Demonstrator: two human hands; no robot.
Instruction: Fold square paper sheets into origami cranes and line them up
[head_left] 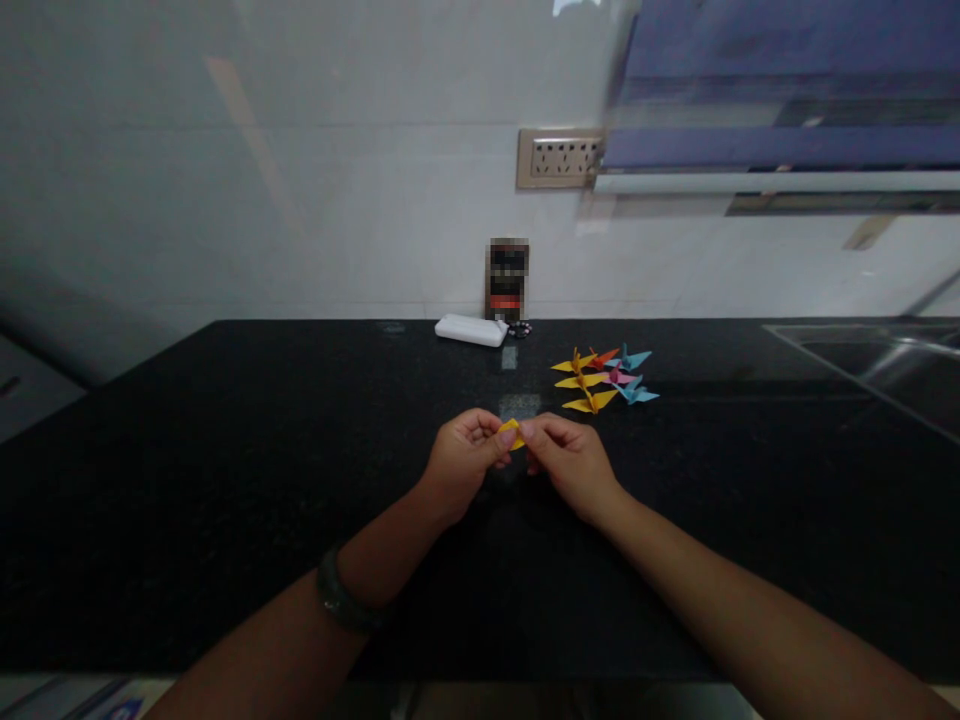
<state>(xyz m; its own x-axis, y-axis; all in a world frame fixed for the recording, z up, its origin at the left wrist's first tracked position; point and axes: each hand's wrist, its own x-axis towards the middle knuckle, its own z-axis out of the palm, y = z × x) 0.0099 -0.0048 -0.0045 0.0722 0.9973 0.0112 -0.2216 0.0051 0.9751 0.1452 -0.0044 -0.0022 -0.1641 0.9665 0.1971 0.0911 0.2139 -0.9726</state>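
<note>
A small piece of folded yellow paper (511,428) is pinched between both hands, above the black countertop (225,480). My left hand (466,455) grips its left side between thumb and fingers. On the other side, my right hand (571,455) holds the right edge in a thumb-and-finger pinch. The fingers cover much of the paper, so its full shape is hidden. Beyond my right hand stand several origami cranes: a yellow crane (591,401) nearest, an orange crane (600,358), a pink crane (618,376) and a blue crane (637,392) among them.
A white oblong case (471,330) lies near the wall with a dark beaded loop (519,329) beside it. Behind them a blurred-out upright object (508,280) leans on the wall. A sink (885,360) is set in at the right; a socket panel (559,158) sits above.
</note>
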